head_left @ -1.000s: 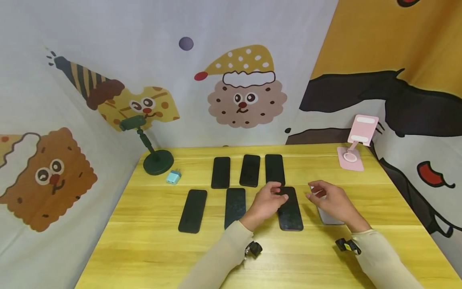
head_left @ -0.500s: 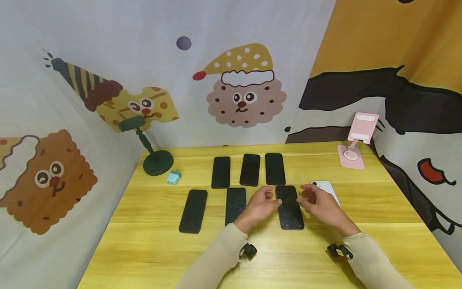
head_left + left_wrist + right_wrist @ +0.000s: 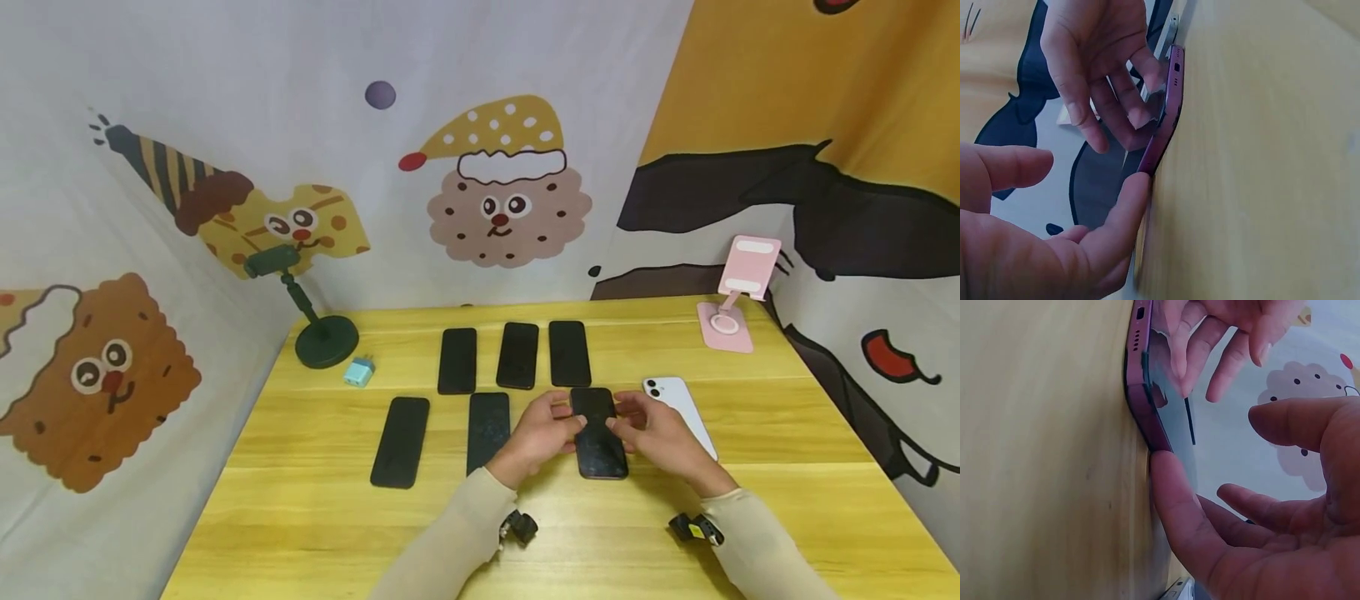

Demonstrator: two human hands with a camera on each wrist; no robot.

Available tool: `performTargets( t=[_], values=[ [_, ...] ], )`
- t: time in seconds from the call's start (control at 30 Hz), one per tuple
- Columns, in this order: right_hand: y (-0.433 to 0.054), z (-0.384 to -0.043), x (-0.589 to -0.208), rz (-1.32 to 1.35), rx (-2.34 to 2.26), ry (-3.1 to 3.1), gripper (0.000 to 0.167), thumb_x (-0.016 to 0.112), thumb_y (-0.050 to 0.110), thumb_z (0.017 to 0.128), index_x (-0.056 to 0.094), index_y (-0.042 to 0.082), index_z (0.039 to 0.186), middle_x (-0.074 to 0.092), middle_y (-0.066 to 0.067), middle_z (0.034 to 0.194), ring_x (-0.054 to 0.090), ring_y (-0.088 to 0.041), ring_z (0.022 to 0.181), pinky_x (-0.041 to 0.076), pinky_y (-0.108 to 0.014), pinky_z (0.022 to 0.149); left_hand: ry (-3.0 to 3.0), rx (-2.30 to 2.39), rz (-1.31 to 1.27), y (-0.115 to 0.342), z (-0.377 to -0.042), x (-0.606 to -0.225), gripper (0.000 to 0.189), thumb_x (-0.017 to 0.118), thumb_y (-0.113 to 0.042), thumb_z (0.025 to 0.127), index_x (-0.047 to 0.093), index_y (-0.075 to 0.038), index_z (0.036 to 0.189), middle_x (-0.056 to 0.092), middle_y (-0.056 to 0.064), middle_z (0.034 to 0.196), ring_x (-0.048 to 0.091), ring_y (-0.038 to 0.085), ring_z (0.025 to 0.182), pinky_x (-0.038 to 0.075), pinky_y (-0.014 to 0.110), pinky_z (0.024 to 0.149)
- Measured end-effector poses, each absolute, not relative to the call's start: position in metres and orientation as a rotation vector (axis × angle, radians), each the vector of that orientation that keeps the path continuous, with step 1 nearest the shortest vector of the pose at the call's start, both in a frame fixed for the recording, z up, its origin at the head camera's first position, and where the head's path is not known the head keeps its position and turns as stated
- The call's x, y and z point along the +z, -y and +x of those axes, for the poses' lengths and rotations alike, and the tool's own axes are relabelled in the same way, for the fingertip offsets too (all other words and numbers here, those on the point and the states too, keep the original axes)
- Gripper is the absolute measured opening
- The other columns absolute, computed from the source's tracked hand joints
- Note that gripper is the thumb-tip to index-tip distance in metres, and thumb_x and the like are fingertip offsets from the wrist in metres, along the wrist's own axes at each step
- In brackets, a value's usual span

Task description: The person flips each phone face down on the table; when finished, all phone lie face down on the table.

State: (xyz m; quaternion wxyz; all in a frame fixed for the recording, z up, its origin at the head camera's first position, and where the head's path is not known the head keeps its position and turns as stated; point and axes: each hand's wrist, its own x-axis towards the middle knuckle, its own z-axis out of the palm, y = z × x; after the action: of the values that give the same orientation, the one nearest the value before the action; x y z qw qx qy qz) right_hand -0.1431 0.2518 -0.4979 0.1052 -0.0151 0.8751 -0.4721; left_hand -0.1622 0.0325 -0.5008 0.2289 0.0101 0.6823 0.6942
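A smartphone (image 3: 602,450) with a dark screen lies face up on the table between my two hands. Its purplish-red edge with the charging port shows in the left wrist view. My left hand (image 3: 538,435) is at the phone's left side, fingertips right at its edge. On the opposite side my right hand (image 3: 662,435) touches the edge with its fingertips. Both thumbs stand apart from the fingers, raised above the screen in the wrist views. Just right of the right hand lies a white smartphone (image 3: 686,410), back up, camera lenses showing.
Three dark phones, including one (image 3: 517,356) in the middle, form the back row. Two more, a left phone (image 3: 401,442) and a partly covered phone (image 3: 489,425), lie left. A green stand (image 3: 327,340), light blue charger plug (image 3: 359,371) and pink phone stand (image 3: 725,325) sit farther back.
Both hands have come down and closed in on the sides of the dark phone. The right hand has moved left off the white phone, which now shows more fully.
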Motion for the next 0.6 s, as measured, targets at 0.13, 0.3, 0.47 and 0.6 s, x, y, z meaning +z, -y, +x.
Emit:
performTargets(
  t=[0.13, 0.3, 0.47, 0.6],
  values=[
    [-0.252, -0.143, -0.499, -0.047, -1.393, -2.586, 0.064, 0.073, 0.028, 0.101, 0.049, -0.003, 0.151, 0.063, -0.027, 0.139, 0.070, -0.032, 0.113, 0.065, -0.030, 0.073, -1.903, 1.915, -0.006, -0.035, -0.161, -0.501, 0.065, 0.071, -0.010, 0.100, 0.042, -0.006, 0.159, 0.056, 0.025, 0.145, 0.070, 0.031, 0.114, 0.063, 0.053, 0.088],
    [-0.250, -0.146, -0.500, -0.100, -1.325, -2.638, 0.066, 0.075, 0.034, 0.099, 0.052, 0.001, 0.151, 0.064, -0.024, 0.137, 0.070, -0.030, 0.111, 0.063, -0.028, 0.073, -1.924, 1.955, -0.033, -0.039, -0.160, -0.500, 0.063, 0.072, -0.008, 0.099, 0.044, -0.006, 0.156, 0.059, 0.024, 0.141, 0.071, 0.028, 0.110, 0.063, 0.051, 0.086],
    [-0.248, -0.148, -0.501, -0.122, -1.252, -2.683, 0.066, 0.075, 0.039, 0.098, 0.054, 0.003, 0.149, 0.065, -0.022, 0.137, 0.070, -0.029, 0.112, 0.060, -0.030, 0.079, -1.939, 1.996, -0.016, -0.044, -0.158, -0.498, 0.060, 0.070, -0.008, 0.100, 0.045, -0.001, 0.154, 0.063, 0.024, 0.135, 0.072, 0.025, 0.105, 0.063, 0.048, 0.090],
    [-0.247, -0.148, -0.502, -0.107, -1.278, -2.662, 0.065, 0.074, 0.039, 0.099, 0.053, 0.004, 0.149, 0.066, -0.022, 0.136, 0.069, -0.030, 0.113, 0.062, -0.029, 0.075, -1.948, 2.016, -0.036, -0.046, -0.157, -0.497, 0.058, 0.070, -0.008, 0.101, 0.046, -0.002, 0.153, 0.061, 0.023, 0.136, 0.070, 0.022, 0.105, 0.063, 0.043, 0.086]
  ],
)
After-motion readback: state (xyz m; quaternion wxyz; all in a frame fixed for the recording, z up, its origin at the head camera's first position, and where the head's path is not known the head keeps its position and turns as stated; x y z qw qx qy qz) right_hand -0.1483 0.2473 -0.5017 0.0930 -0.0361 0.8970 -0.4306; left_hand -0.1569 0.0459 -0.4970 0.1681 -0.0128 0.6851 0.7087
